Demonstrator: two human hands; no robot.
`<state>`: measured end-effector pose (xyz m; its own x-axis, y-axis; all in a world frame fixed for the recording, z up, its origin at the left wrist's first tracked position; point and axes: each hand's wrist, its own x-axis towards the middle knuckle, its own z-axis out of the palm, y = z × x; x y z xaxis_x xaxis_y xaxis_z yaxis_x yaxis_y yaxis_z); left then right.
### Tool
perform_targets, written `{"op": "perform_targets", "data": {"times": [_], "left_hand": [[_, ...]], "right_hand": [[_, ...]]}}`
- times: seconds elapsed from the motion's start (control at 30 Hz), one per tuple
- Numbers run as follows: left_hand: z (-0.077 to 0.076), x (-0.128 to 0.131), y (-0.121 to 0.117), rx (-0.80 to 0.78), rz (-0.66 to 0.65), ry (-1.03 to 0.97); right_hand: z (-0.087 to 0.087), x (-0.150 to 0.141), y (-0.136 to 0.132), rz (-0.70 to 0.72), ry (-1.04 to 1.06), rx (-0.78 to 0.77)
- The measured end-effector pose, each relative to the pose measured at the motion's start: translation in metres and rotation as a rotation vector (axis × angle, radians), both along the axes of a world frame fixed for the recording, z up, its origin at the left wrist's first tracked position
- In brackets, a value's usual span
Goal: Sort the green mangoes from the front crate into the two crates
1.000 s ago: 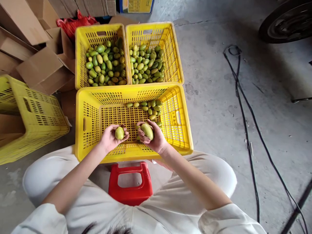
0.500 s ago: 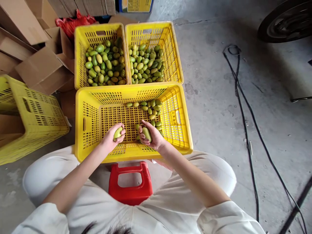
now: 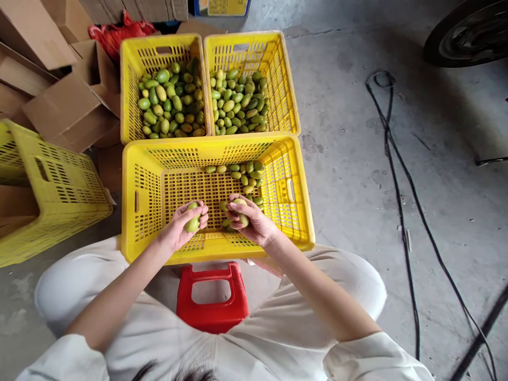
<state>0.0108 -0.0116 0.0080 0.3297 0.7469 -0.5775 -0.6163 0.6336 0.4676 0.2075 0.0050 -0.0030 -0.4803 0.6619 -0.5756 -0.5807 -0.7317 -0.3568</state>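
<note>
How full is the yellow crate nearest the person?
Partly filled: the near yellow crate has green fruits lying mostly toward its right side, while much of its slotted floor shows on the left.

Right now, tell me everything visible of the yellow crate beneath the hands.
The yellow crate is open-topped, apparently plastic, with slotted walls and floor, a handle hole in each short side and unreadable markings on the right wall. It sits upright, close against two crates beyond. Green and yellowish fruits lie along its far wall and toward its right side. The left hand and right hand are above it, each gripping fruit.
</note>
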Motion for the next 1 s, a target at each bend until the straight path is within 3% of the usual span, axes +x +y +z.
{"op": "perform_targets", "data": {"times": [0.17, 0.27, 0.4, 0.53, 0.63, 0.73, 0.87, 1.0], "left_hand": [[-0.015, 0.001, -0.002, -0.191, 0.016, 0.012], [-0.014, 0.001, -0.002, -0.255, 0.036, 0.021], [0.0, 0.001, 0.0, -0.171, 0.032, -0.034], [0.007, -0.001, 0.001, -0.003, 0.028, -0.05], [0.003, -0.003, 0.001, 0.092, 0.035, -0.064], [-0.004, -0.005, 0.002, 0.103, 0.011, -0.04], [-0.013, -0.005, 0.005, -0.152, 0.005, 0.019], [-0.015, -0.003, 0.008, -0.389, 0.091, 0.062]], "right_hand": [[-0.018, -0.002, -0.005, 0.193, -0.051, -0.149], [-0.019, -0.004, -0.005, 0.142, -0.055, -0.126], [-0.005, -0.004, 0.0, -0.052, -0.015, -0.024], [0.005, 0.0, 0.004, -0.139, -0.01, 0.096], [0.005, 0.004, 0.004, -0.121, 0.063, 0.127], [-0.001, 0.004, 0.002, 0.003, 0.096, 0.114], [-0.013, -0.004, -0.001, 0.128, 0.061, 0.085], [-0.018, -0.007, 0.0, 0.009, 0.049, 0.028]]}}
